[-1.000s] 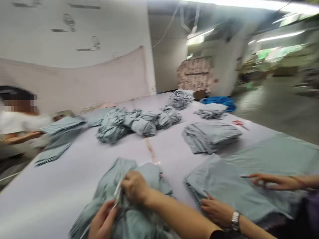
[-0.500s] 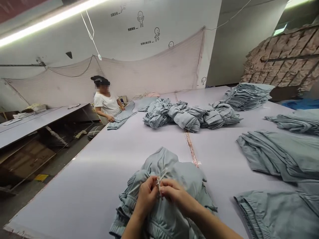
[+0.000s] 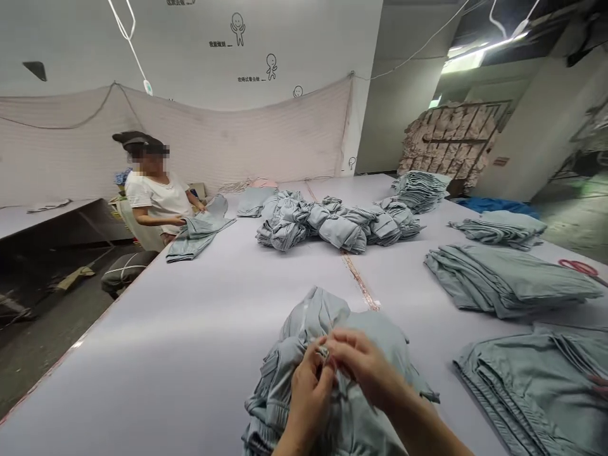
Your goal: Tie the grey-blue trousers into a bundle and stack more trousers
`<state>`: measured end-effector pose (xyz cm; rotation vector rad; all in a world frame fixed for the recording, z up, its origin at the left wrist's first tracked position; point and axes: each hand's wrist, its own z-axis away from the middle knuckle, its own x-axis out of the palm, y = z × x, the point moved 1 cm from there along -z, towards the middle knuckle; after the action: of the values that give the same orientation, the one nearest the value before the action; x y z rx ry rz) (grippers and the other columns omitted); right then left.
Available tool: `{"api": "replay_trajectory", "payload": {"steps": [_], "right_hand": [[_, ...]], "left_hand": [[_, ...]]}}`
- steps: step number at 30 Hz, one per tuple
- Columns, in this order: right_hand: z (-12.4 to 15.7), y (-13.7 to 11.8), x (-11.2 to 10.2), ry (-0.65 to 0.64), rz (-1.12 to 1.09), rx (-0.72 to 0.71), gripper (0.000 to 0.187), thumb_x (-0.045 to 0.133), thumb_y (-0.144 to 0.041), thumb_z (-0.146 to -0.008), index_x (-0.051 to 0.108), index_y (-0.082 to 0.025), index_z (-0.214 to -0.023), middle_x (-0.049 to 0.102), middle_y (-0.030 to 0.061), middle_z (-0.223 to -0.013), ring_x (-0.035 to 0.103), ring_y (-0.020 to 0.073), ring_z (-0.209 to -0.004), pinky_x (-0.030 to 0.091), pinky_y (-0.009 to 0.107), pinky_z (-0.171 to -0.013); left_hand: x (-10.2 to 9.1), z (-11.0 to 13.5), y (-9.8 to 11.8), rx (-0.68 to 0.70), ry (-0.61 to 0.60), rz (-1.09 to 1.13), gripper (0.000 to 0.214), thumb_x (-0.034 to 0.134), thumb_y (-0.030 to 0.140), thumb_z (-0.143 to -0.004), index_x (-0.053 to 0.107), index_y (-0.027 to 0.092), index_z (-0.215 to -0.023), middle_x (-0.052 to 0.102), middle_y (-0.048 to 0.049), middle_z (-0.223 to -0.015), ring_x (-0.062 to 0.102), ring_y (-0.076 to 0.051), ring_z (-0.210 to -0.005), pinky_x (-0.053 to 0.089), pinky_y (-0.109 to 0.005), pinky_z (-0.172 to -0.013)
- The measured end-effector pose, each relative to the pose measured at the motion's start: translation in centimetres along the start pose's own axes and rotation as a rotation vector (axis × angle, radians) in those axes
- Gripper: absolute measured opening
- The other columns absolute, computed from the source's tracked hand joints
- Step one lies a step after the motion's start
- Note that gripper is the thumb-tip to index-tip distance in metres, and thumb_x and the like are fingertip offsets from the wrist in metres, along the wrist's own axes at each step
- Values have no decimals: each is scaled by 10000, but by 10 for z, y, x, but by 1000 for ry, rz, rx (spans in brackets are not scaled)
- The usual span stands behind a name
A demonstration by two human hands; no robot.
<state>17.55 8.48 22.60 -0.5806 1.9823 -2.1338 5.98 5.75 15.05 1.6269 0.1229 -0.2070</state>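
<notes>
A bundle of grey-green garments (image 3: 380,335) with gathered waistbands lies on the table in front of me. Over its middle my left hand (image 3: 311,380) is closed, thumb and fingers pinching a pale tie strip (image 3: 323,352). Right against it, my right hand (image 3: 358,361) is also closed in a pinch on the strip, with fingertips touching those of the left. Most of the strip is hidden by my fingers, so its knot or ends cannot be made out.
Tied garment bundles (image 3: 337,221) lie across the table's middle. Folded garment stacks (image 3: 508,278) line the right side, near red-handled scissors (image 3: 577,266). A person (image 3: 159,196) at the far left edge handles a grey-green garment (image 3: 199,234).
My view has turned to the right. My hands remain together over the bundle; the strip's loose white ends, visible before, are now mostly covered by my fingers.
</notes>
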Motion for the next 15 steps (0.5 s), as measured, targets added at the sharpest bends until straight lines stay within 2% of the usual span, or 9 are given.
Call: {"api": "replay_trajectory", "payload": {"steps": [3, 5, 7, 8, 9, 11, 12, 13, 15], "right_hand": [[8, 8, -24, 105, 131, -25, 289, 461, -409, -753, 369, -230, -544, 318, -57, -480, 255, 90, -449, 212, 261, -454], [11, 17, -49, 238, 397, -27, 294, 442, -385, -766, 334, -237, -536, 309, -49, -501, 291, 107, -477, 266, 268, -481], [14, 26, -66, 319, 765, -62, 216, 470, -312, -762, 439, -222, -569, 433, -6, -589, 427, 146, -590, 378, 299, -595], [16, 29, -69, 330, 912, -99, 130, 486, -269, -754, 534, -211, -649, 525, 30, -694, 500, 177, -704, 419, 332, -693], [17, 31, -68, 330, 1001, -145, 124, 497, -235, -752, 610, -205, -793, 588, 66, -844, 537, 209, -842, 429, 369, -798], [17, 32, -56, 333, 1022, -220, 331, 529, -221, -771, 602, -207, -1094, 587, 107, -1097, 514, 242, -1049, 400, 409, -932], [14, 33, -48, 341, 985, -229, 353, 553, -244, -784, 587, -205, -1133, 577, 112, -1130, 506, 247, -1072, 398, 409, -943], [10, 33, -39, 352, 923, -223, 292, 570, -282, -800, 607, -200, -1078, 583, 107, -1097, 515, 244, -1046, 409, 400, -925], [-2, 34, -27, 355, 714, -188, 188, 583, -373, -822, 628, -192, -839, 590, 73, -933, 541, 217, -908, 436, 365, -838]], "left_hand": [[-4, -6, -2, 26, -76, 123, 259, 521, 423, -860, 595, 186, -934, 628, -16, -802, 566, -173, -778, 419, -291, -754], [-6, -13, -4, -1, -130, 197, 227, 569, 412, -831, 571, 185, -845, 608, -7, -767, 554, -162, -744, 421, -281, -719], [-7, -21, -6, -31, -176, 257, 194, 610, 363, -795, 568, 180, -847, 601, -1, -756, 552, -154, -738, 425, -277, -721], [-8, -24, -7, -40, -196, 290, 186, 619, 339, -779, 573, 175, -854, 606, -3, -758, 554, -153, -741, 427, -277, -730], [-8, -28, -7, -50, -218, 328, 188, 619, 327, -771, 577, 170, -865, 613, -7, -753, 558, -153, -741, 426, -278, -736], [-9, -33, -7, -66, -248, 400, 200, 607, 345, -777, 572, 167, -860, 615, -8, -717, 559, -151, -718, 420, -273, -715], [-9, -35, -7, -69, -258, 419, 215, 597, 372, -790, 566, 168, -854, 611, -7, -704, 554, -149, -703, 415, -270, -696], [-10, -35, -6, -73, -266, 424, 239, 585, 403, -805, 561, 170, -851, 606, -5, -701, 548, -146, -690, 412, -267, -678], [-11, -35, -4, -80, -273, 383, 287, 560, 459, -827, 559, 173, -852, 595, 1, -698, 536, -141, -671, 405, -262, -654]]}}
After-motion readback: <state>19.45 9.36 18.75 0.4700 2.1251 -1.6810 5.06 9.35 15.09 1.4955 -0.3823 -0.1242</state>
